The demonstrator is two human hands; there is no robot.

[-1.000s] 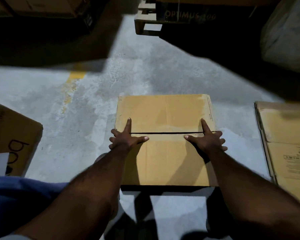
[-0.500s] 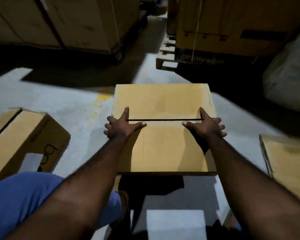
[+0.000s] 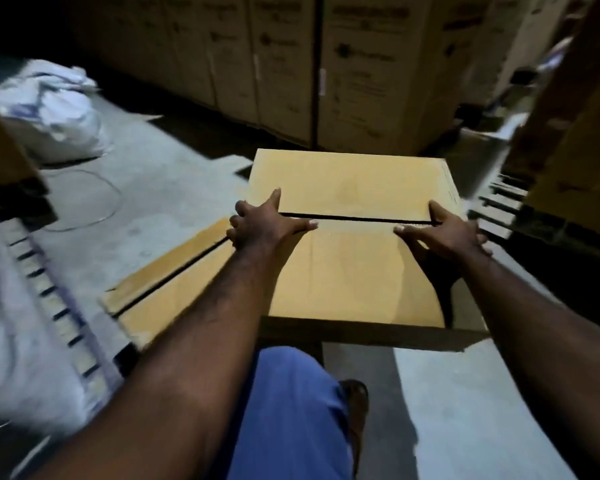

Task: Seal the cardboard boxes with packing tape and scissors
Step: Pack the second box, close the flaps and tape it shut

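Pale grey concrete floor (image 3: 160, 188), lit in patches, dark in shadow; at 12 o'clock a wall of stacked printed cartons (image 3: 361, 81) in dim light; at 10 o'clock a white sack (image 3: 59, 123), a thin cord (image 3: 113, 206) looped near it; at 3 o'clock wooden pallet slats (image 3: 513, 206).

2nd box (image 3: 167, 299) L of main box (image 3: 354, 271)

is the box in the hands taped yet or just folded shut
Folded shut, not taped: the box shows a dark gap along the seam between its top flaps, and no tape.
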